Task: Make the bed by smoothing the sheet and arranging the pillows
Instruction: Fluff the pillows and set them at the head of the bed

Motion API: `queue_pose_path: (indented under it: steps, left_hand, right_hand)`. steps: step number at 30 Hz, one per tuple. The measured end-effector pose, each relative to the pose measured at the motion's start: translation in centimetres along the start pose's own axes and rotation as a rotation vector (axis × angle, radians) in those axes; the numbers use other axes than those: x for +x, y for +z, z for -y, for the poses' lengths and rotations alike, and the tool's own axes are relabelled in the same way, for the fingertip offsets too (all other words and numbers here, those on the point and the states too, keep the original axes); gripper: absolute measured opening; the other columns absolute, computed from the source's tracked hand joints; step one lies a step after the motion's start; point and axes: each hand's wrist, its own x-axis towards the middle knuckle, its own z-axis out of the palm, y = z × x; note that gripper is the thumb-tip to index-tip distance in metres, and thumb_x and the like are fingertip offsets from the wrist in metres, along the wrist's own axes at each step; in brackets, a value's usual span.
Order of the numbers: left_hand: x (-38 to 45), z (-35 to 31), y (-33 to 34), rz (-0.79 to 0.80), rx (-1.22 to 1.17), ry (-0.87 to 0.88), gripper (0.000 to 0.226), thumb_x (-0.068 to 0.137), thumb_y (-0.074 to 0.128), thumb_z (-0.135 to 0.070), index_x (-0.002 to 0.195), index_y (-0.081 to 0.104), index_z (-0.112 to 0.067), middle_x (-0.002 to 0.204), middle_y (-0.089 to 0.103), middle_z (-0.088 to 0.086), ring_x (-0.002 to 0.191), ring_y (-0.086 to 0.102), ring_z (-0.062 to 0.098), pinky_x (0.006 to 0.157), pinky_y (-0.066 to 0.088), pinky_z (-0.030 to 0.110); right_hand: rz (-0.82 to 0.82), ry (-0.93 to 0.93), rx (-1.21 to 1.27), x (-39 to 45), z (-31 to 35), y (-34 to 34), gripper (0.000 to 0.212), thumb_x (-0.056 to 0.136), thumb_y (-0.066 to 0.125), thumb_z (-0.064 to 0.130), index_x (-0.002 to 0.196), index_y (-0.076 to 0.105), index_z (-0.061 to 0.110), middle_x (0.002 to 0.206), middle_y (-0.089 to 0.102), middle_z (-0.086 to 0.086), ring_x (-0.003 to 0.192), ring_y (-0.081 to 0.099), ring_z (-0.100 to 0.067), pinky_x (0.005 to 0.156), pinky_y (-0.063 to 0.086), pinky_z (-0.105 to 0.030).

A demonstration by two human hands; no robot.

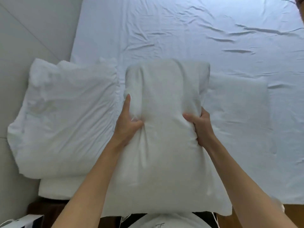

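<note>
Beyond my hands the sheet [181,30] spreads over the bed, one sheet, and creases run across it on the far side of my right hand, so I judge the smoothing is not finished. I count three pillows. The biggest in view is the held pillow [164,137], lifted between my two hands with its long side running away from me; I take it I am carrying it that way so it can be dropped flat into place. The second pillow [65,116] lies just outside my left hand, near the bed's edge and partly overhanging it. The third pillow [235,99] lies flat on the sheet beyond my right hand, partly hidden behind the held one. My left hand [127,122] pinches a bunch of the cover, thumb pressed in and forefinger stretched straight along the side. My right hand [199,127] clamps the opposite edge, thumb on top and fingers wrapped round behind it.
</note>
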Motion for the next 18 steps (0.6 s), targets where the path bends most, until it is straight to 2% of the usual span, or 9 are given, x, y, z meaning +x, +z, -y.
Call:
queue_pose_path:
  steps: [2,4,6,9,10,12,14,16,18]
  left_hand:
    - [0.3,-0.5,-7.1,-0.07,0.019,0.021,0.1,0.067,0.065,-0.003,0.152,0.016,-0.024,0.128,0.033,-0.031,0.089,0.047,-0.024,0.08,0.037,0.001]
    - [0.6,-0.9,-14.1,-0.139,0.074,0.051,0.096,0.076,0.068,-0.002,0.152,0.014,-0.026,0.139,0.026,-0.025,0.114,0.036,-0.018,0.083,0.029,-0.008]
    - [0.8,-1.1,-20.5,-0.211,0.107,0.068,0.094,0.08,0.069,-0.005,0.152,0.012,-0.026,0.142,0.023,-0.021,0.12,0.027,-0.017,0.086,0.026,-0.01]
    - [1.4,-1.9,-28.7,-0.348,0.152,0.081,0.086,0.083,0.068,-0.002,0.151,0.017,-0.017,0.145,0.026,-0.013,0.125,0.027,-0.009,0.089,0.023,-0.008]
    - [2.0,-1.8,-31.2,-0.379,0.181,0.082,0.087,0.082,0.071,-0.008,0.151,0.019,-0.016,0.146,0.028,-0.011,0.126,0.028,-0.005,0.093,0.023,-0.005]
    - [3.8,-0.2,-36.1,-0.407,0.278,0.031,0.095,0.071,0.073,-0.038,0.15,0.024,-0.02,0.146,0.034,-0.009,0.127,0.035,0.002,0.103,0.029,0.012]
    - [5.7,2.9,-39.4,-0.43,0.434,-0.15,0.099,0.061,0.059,-0.062,0.147,0.029,-0.021,0.143,0.045,0.009,0.124,0.047,0.023,0.103,0.039,0.035]
    - [7.1,6.7,-40.1,-0.431,0.567,-0.432,0.093,0.07,0.05,-0.067,0.146,0.028,-0.019,0.137,0.043,0.025,0.122,0.045,0.039,0.102,0.038,0.046]
    - [7.2,10.5,-38.3,-0.322,0.628,-0.569,0.077,0.089,0.042,-0.06,0.151,0.017,-0.023,0.15,0.026,0.026,0.137,0.029,0.04,0.111,0.027,0.046]
  right_hand:
    - [0.049,-0.027,0.008,-0.3,1.1,6.9,0.036,0.069,0.073,0.01,0.104,0.066,0.016,0.092,0.074,0.0,0.084,0.071,-0.017,0.066,0.055,-0.029]
    - [0.085,-0.066,0.017,-0.4,2.1,13.6,0.04,0.067,0.075,0.017,0.106,0.066,0.018,0.096,0.074,0.001,0.087,0.071,-0.015,0.067,0.055,-0.026]
    - [0.13,-0.103,0.005,-0.7,3.1,20.1,0.045,0.066,0.076,0.024,0.109,0.065,0.019,0.099,0.073,0.002,0.088,0.07,-0.012,0.069,0.056,-0.025]
    - [0.194,-0.15,-0.021,-0.3,3.9,28.6,0.05,0.069,0.081,0.026,0.115,0.064,0.02,0.101,0.072,0.005,0.09,0.069,-0.009,0.077,0.058,-0.028]
    - [0.204,-0.159,-0.035,0.1,3.9,30.8,0.049,0.071,0.081,0.026,0.117,0.064,0.021,0.101,0.072,0.007,0.091,0.069,-0.008,0.081,0.058,-0.031]
    - [0.216,-0.159,-0.099,1.5,2.9,35.2,0.052,0.07,0.08,0.033,0.119,0.063,0.028,0.102,0.072,0.01,0.095,0.068,-0.009,0.088,0.055,-0.038]
    - [0.248,-0.136,-0.28,3.2,0.8,38.5,0.069,0.067,0.076,0.045,0.131,0.054,0.033,0.114,0.068,0.01,0.106,0.064,-0.014,0.097,0.049,-0.042]
    - [0.377,-0.064,-0.663,4.4,-2.0,40.2,0.086,0.072,0.072,0.05,0.147,0.034,0.031,0.135,0.057,0.003,0.123,0.054,-0.021,0.103,0.042,-0.041]
    - [0.484,0.028,-0.979,4.5,-5.0,40.3,0.089,0.08,0.071,0.047,0.152,0.022,0.025,0.145,0.044,-0.006,0.129,0.046,-0.025,0.101,0.04,-0.035]
